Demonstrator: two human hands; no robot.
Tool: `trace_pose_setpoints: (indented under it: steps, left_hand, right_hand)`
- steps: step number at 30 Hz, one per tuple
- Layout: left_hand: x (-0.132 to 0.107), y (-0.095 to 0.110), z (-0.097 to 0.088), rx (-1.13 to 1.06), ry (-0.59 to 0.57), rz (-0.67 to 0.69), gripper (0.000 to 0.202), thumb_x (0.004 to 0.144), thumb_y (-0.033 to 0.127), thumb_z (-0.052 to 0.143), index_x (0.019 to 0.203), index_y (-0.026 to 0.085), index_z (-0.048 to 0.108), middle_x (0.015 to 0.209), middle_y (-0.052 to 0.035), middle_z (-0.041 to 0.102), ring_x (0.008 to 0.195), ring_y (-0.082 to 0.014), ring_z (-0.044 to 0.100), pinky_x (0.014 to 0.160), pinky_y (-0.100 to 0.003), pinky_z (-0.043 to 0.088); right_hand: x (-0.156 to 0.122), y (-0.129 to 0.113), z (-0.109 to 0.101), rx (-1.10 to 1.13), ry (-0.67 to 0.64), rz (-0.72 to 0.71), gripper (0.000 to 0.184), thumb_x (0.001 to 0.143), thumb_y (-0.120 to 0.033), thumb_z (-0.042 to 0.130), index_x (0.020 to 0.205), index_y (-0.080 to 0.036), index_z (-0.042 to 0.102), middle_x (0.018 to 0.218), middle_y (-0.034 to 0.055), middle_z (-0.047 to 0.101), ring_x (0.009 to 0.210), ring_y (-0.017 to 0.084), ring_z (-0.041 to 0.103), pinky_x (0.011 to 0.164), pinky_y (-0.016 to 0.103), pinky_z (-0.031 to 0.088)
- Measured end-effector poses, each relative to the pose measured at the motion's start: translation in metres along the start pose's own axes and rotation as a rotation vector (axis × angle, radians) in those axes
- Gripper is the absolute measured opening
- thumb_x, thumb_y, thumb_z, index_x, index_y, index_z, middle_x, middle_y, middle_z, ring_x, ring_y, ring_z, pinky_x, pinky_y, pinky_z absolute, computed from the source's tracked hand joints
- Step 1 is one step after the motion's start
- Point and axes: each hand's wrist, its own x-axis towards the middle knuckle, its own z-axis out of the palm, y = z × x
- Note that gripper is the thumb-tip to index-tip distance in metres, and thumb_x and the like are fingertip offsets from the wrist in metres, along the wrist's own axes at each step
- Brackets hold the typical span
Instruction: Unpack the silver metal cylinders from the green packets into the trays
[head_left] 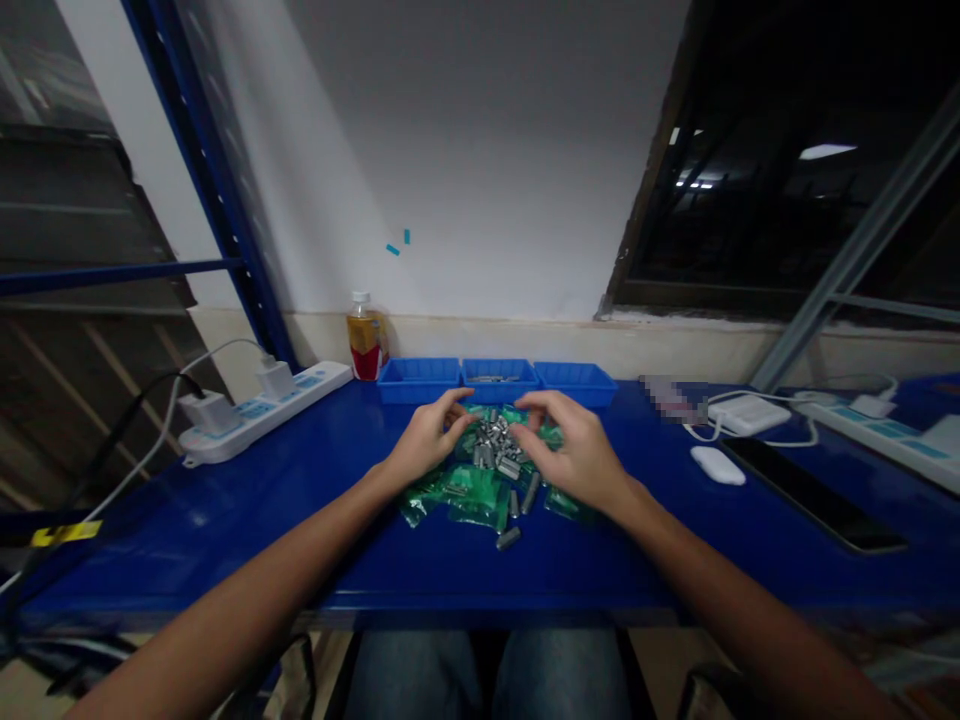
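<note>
A pile of small grey metal parts (pixel 495 440) lies on the blue table, mixed with green plastic bags (pixel 480 490). My left hand (pixel 431 435) is at the pile's left side, its thumb and forefinger curved and apart. On the opposite side, my right hand (pixel 570 445) reaches over the pile with its thumb apart from its bent fingers. Nothing shows in either hand, though whether the fingertips touch the parts I cannot tell. A few loose cylinder-like metal pieces (pixel 508 538) lie in front of the bags.
Three blue bins (pixel 420 375) line the back; the middle one holds some thin pieces. A bottle (pixel 365 340) and a power strip (pixel 262 410) stand left. To the right are a phone (pixel 814 495), a white case (pixel 718 465), a white charger (pixel 748 413) and another power strip (pixel 885 435).
</note>
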Motion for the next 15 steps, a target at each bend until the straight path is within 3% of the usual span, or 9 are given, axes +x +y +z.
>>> trace_pose_setpoints:
  steps: [4, 7, 10, 15]
  left_hand:
    - [-0.003, 0.005, 0.004, -0.088, -0.046, 0.014, 0.041, 0.091, 0.034, 0.046, 0.126, 0.014, 0.04, 0.08, -0.0025, 0.065, 0.073, -0.0157, 0.062, 0.07, -0.027, 0.048]
    - [-0.004, 0.008, 0.008, -0.163, -0.092, 0.01, 0.039, 0.092, 0.034, 0.044, 0.125, 0.015, 0.04, 0.079, -0.0027, 0.065, 0.072, -0.0156, 0.062, 0.068, -0.027, 0.048]
    - [-0.005, 0.01, 0.012, -0.217, -0.091, -0.023, 0.038, 0.091, 0.035, 0.044, 0.124, 0.015, 0.04, 0.079, -0.0025, 0.065, 0.072, -0.0159, 0.063, 0.066, -0.026, 0.048]
    - [-0.003, 0.01, 0.018, -0.279, -0.064, -0.044, 0.039, 0.09, 0.038, 0.045, 0.122, 0.015, 0.041, 0.081, -0.0034, 0.066, 0.074, -0.0166, 0.064, 0.067, -0.027, 0.049]
  right_hand:
    - [0.009, 0.02, 0.035, -0.138, -0.215, -0.09, 0.024, 0.086, -0.024, 0.057, 0.108, -0.015, 0.054, 0.094, 0.0076, 0.06, 0.088, 0.021, 0.055, 0.077, 0.034, 0.044]
    - [0.011, 0.026, 0.047, -0.196, -0.258, -0.135, 0.014, 0.089, -0.023, 0.052, 0.099, -0.015, 0.056, 0.092, 0.0079, 0.06, 0.088, 0.021, 0.054, 0.077, 0.033, 0.041]
    - [0.008, 0.023, 0.046, -0.228, -0.251, -0.152, 0.012, 0.09, -0.025, 0.051, 0.093, -0.015, 0.057, 0.087, 0.0078, 0.058, 0.085, 0.02, 0.053, 0.075, 0.032, 0.039]
    - [0.017, 0.027, 0.034, -0.31, -0.301, -0.194, 0.015, 0.09, -0.026, 0.051, 0.098, -0.014, 0.057, 0.091, 0.0086, 0.057, 0.087, 0.022, 0.051, 0.074, 0.033, 0.037]
